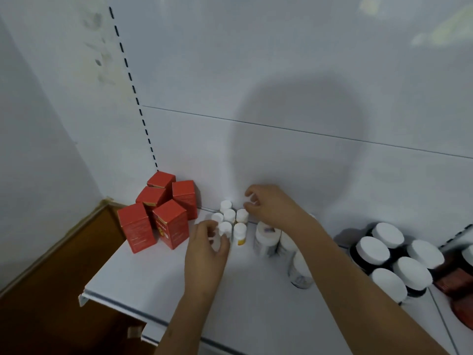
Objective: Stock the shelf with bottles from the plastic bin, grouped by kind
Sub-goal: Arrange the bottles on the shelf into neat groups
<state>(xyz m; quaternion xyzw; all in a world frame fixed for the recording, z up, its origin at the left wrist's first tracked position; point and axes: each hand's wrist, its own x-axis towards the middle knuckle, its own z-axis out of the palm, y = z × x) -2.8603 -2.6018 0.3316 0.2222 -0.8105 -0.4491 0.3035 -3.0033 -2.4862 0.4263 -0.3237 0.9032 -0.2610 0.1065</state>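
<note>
Several small white-capped bottles (229,216) stand clustered near the back of the white shelf (158,272). My left hand (207,248) grips one small white bottle (217,240) at the cluster's front left, fingers curled round it. My right hand (266,203) reaches over the cluster's back right and pinches a small white bottle (252,199) between thumb and fingers against the back panel. One small bottle with a yellow label (240,234) stands at the front of the cluster. The plastic bin is out of view.
Several red cartons (158,213) stand at the shelf's left end. Taller white bottles with printed labels (266,239) stand under my right forearm. Several dark jars with white lids (394,257) fill the right side. A brown wooden surface (51,290) lies lower left.
</note>
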